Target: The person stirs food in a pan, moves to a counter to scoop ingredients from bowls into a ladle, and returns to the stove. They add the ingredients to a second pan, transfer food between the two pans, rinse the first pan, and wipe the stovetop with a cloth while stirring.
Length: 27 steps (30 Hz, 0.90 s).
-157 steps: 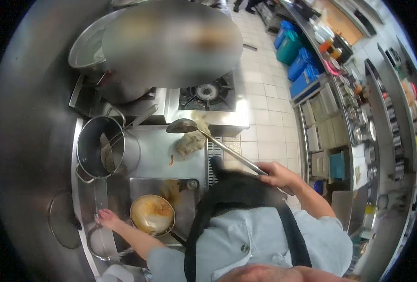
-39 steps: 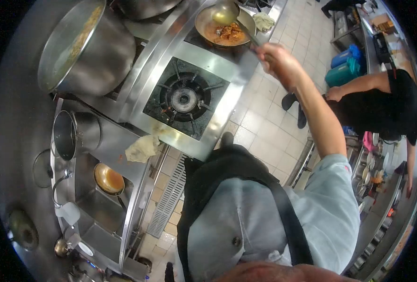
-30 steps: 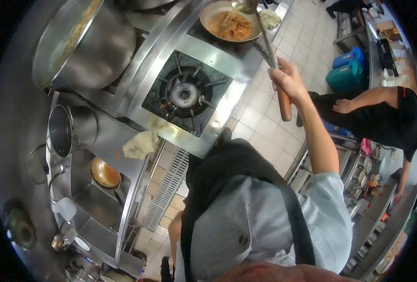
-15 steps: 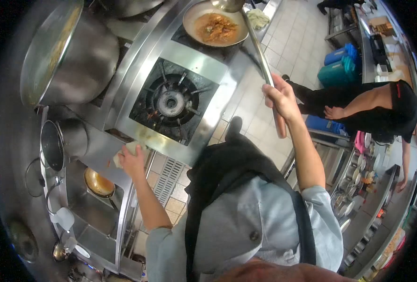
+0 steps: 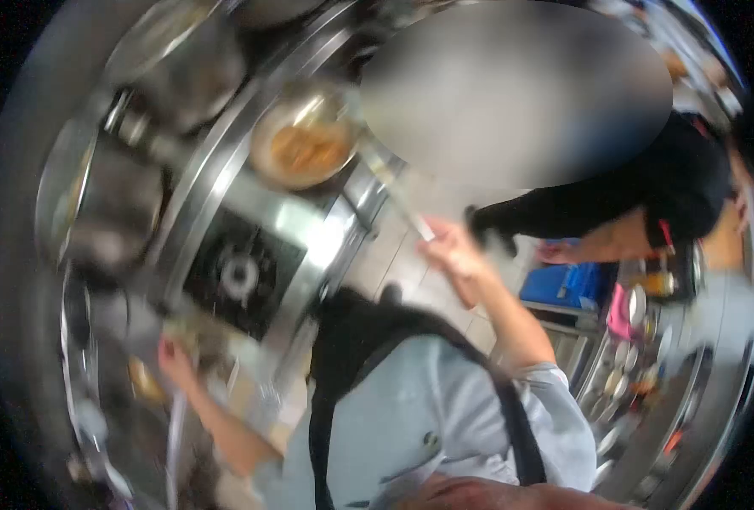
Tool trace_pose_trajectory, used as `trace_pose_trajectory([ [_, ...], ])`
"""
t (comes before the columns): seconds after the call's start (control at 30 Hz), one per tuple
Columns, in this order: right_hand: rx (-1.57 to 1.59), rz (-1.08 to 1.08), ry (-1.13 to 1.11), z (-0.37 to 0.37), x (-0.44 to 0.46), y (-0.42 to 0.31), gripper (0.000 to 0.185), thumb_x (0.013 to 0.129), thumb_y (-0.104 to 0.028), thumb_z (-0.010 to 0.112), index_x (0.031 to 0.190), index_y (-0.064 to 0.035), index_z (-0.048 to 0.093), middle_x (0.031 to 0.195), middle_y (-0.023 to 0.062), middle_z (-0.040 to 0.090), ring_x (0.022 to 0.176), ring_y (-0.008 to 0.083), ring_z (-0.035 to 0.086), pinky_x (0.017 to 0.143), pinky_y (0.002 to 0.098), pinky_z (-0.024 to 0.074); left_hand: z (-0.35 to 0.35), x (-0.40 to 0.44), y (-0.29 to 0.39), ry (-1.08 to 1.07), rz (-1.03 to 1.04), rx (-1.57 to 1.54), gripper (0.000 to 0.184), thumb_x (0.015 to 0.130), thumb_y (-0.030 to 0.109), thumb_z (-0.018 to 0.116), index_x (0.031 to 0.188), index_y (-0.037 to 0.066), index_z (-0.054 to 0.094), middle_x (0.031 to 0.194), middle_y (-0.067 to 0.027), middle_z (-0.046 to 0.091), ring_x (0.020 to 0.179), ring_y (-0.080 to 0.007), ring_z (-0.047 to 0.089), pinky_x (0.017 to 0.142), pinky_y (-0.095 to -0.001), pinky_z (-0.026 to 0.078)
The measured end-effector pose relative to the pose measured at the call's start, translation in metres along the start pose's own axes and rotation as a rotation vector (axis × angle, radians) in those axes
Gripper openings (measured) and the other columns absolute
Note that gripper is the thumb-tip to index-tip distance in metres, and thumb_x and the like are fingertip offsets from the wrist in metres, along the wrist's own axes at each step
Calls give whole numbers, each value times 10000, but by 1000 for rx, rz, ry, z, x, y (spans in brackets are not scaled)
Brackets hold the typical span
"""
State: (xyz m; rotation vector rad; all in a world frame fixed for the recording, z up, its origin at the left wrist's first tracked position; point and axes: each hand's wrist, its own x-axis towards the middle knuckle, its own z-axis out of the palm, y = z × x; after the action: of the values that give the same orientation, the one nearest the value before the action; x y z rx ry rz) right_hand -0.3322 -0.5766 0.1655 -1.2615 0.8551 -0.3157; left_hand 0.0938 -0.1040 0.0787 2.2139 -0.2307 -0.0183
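Observation:
My right hand (image 5: 452, 255) is closed around the long handle of a metal ladle (image 5: 394, 189). The ladle slants up and left, its head end at a round pan (image 5: 262, 153) on the stove. Reddish-brown food (image 5: 313, 148) lies in that pan. Lower left, my left hand (image 5: 175, 361) is at the stove's front corner, smeared by motion. A pale cloth-like patch (image 5: 197, 330) shows beside its fingers, and blur hides whether they grip it. Between my hands and nearer the left is a black gas burner (image 5: 239, 274) with no pan on it.
Large metal pots (image 5: 118, 204) stand at the left behind the stove. A small pan (image 5: 146, 380) sits in the sink area below my left hand. A co-worker in black (image 5: 581, 200) stands to the right, by a blue bin (image 5: 560, 285) and shelves of dishes.
The whole view has shifted and blurred. My right hand and the ladle have swung lower and left. The co-worker appears closer, and the left hand still sits by the stove corner.

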Motion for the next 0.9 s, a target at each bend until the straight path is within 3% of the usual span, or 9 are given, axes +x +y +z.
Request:
trace_pose_trajectory([
  [0.2,116,16,-10,8,21,-14,556,854,7,646,1398,20,529,762,-22,556,491,55,447,435,205,345,99,27,142,-89,78,-37,383,897,142,654,1252,-2,666,991,-93,720,880,-99,633,776,-276,513],
  [0.23,130,7,-9,12,25,-16,558,848,24,632,1396,21,529,751,-25,547,485,49,431,433,202,333,116,37,169,-160,-62,-17,379,891,164,647,1249,46,681,1037,-133,736,904,-164,686,810,-314,527],
  [0.3,115,56,71,22,22,-33,538,845,28,587,1381,13,547,699,-35,520,478,43,409,426,203,299,166,67,164,-75,247,69,365,883,198,642,1227,88,699,1074,-169,730,958,-295,707,857,-379,530],
  [0.37,35,90,104,22,22,-45,556,847,9,579,1400,13,527,678,-38,506,478,43,408,429,203,296,201,93,179,-185,299,120,361,880,231,634,1218,124,703,1097,-194,707,1025,-379,671,914,-439,518],
  [0.57,-108,106,114,7,38,-61,602,850,-21,593,1440,21,482,675,-33,503,469,46,395,428,211,299,333,148,125,-454,359,546,541,885,263,626,1398,118,532,1349,-211,570,1227,-380,560,1037,-467,463],
  [0.7,-377,212,211,10,43,-86,570,872,-29,622,1432,-2,521,817,-34,563,637,42,465,573,186,372,372,116,118,-258,525,640,499,926,204,580,1399,70,493,1443,-196,476,1323,-400,462,1063,-478,443],
  [0.73,-512,225,204,3,45,-90,548,877,-15,644,1416,-1,544,953,-5,619,801,71,526,722,217,439,374,105,118,-271,548,699,474,924,135,541,1388,53,499,1431,-196,488,1312,-405,467,1064,-450,453],
  [0.87,-859,137,24,-43,57,-96,549,884,-43,675,1408,32,529,1040,39,659,943,104,558,854,268,478,362,47,130,-435,520,792,490,908,122,536,1393,57,495,1461,-196,473,1329,-372,466,1064,-419,466],
  [0.9,-930,26,10,-50,57,-97,540,883,-51,673,1398,36,535,979,58,664,879,103,557,811,267,481,358,28,131,-453,517,825,484,909,125,535,1386,54,499,1470,-196,469,1341,-361,461,1065,-412,468],
])
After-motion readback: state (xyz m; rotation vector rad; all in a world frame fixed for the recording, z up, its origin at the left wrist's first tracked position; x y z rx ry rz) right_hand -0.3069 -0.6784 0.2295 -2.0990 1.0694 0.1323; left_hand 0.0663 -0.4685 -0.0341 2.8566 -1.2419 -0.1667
